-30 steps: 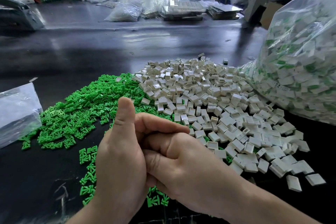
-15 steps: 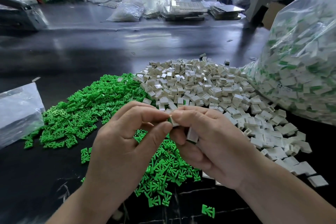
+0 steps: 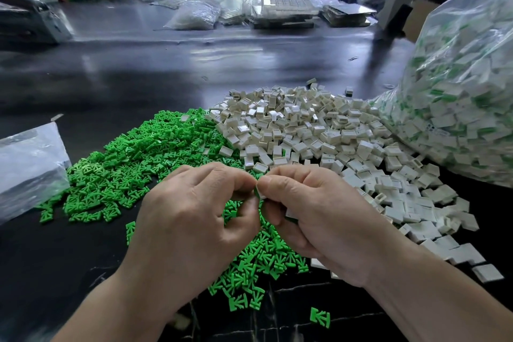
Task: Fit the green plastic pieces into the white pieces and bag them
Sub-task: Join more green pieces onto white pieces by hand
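Two hands, clasped low a second ago, now meet above the green pile (image 3: 133, 164): my left hand (image 3: 194, 219) and right hand (image 3: 319, 216) pinch one white piece (image 3: 261, 194), a green edge showing, so I judge a fit is under way. Full bag (image 3: 458, 91) lies right, touching the white pile (image 3: 305, 130); dark tabletop (image 3: 125, 78) beyond gives room.

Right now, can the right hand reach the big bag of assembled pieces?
Probably yes: the bag sits right of the right hand, only the low white pile between, though that hand is busy pinching a piece.
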{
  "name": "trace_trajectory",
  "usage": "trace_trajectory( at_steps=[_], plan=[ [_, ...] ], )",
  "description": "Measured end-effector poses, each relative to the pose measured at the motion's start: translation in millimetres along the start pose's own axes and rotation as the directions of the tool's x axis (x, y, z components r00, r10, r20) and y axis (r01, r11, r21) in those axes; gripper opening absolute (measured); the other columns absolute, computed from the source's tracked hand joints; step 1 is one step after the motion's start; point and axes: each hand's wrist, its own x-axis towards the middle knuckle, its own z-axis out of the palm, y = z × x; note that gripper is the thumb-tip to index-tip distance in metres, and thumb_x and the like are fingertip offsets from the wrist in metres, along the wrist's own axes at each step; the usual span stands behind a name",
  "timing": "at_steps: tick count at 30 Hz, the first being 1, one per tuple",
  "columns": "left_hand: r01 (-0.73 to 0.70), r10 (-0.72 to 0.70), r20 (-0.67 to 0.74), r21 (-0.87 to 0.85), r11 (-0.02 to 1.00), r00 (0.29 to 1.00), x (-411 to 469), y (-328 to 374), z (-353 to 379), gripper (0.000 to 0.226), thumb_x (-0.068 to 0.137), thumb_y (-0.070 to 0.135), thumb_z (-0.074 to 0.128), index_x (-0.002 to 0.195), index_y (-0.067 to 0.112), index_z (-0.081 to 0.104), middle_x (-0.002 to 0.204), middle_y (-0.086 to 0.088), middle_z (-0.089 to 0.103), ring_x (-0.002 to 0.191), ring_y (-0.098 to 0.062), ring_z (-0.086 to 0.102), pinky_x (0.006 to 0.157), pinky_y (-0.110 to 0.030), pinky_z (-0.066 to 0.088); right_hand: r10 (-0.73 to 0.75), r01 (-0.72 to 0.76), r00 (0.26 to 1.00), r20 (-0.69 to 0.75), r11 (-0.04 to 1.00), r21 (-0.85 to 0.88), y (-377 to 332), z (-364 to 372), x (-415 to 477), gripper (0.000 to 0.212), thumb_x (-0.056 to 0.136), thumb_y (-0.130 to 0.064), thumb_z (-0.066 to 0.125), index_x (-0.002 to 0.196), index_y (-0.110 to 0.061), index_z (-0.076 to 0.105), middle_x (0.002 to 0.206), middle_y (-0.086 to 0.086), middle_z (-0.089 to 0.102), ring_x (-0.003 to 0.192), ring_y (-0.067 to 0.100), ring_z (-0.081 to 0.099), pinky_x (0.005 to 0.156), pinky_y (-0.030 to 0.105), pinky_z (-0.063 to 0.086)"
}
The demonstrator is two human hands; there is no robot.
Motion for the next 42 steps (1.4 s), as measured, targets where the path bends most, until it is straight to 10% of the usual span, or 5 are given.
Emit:
trace_trajectory(
  at_steps=[13,25,34,38,42],
  plan=[
    [0.268,-0.261,0.07,-0.122,0.956,0.963,-0.4,9.1,-2.8,0.016,0.079,0.036,0.056,0.085,0.03,0.069,0.073,0.015,0.068,0.067,-0.005,0.064,0.056,-0.015,0.049,-0.037,0.037,0.998,-0.049,0.999,0.002,0.0,2.7,-0.9,0.025,0.101,-0.019,0.055,0.079,-0.011,0.064,0.062,0.003,0.054,0.041,0.011,0.034,0.036,0.017,0.025],
    [0.627,-0.446,0.533,-0.774,0.088,0.719,0.5,-0.7,7.2,0.013,0.07,0.032,0.072,0.071,0.02,0.069,0.064,-0.005,0.059,0.054,-0.016,0.055,0.047,-0.023,0.045,-0.178,0.176,0.983,-0.045,0.984,-0.029,6.4,2.1,0.9,0.021,0.098,-0.022,0.059,0.079,-0.02,0.068,0.066,0.0,0.058,0.043,0.01,0.038,0.037,0.018,0.029],
    [0.591,-0.536,0.254,-0.434,0.68,0.805,-7.2,-13.6,4.4,0.013,0.09,0.039,0.064,0.08,0.031,0.065,0.069,0.005,0.068,0.055,-0.005,0.062,0.051,-0.015,0.049,-0.121,0.207,0.976,-0.18,0.769,0.605,-7.9,-42.9,15.0,0.013,0.066,-0.014,0.061,0.079,-0.012,0.057,0.079,0.009,0.064,0.047,0.013,0.049,0.031,0.015,0.033],
    [0.317,-0.353,0.318,0.16,0.935,0.88,-8.2,-13.1,4.4,0.051,0.08,0.075,0.033,0.108,0.041,0.06,0.077,0.019,0.056,0.069,0.002,0.054,0.061,-0.02,0.047,-0.182,0.118,0.927,-0.328,0.971,-0.206,-8.4,-52.8,15.9,0.011,0.094,-0.025,0.066,0.087,-0.017,0.071,0.067,-0.006,0.062,0.047,0.005,0.051,0.035,0.016,0.036],
    [0.171,-0.345,0.422,0.396,0.902,0.838,-8.5,-10.4,10.0,0.079,0.073,0.083,0.016,0.125,0.038,0.054,0.095,0.018,0.056,0.087,-0.005,0.054,0.081,-0.028,0.046,-0.269,-0.143,0.935,-0.229,0.304,-0.942,8.3,-42.0,23.4,0.045,0.088,-0.061,0.064,0.125,-0.034,0.065,0.095,-0.01,0.071,0.075,0.0,0.059,0.063,0.021,0.044]
  ],
)
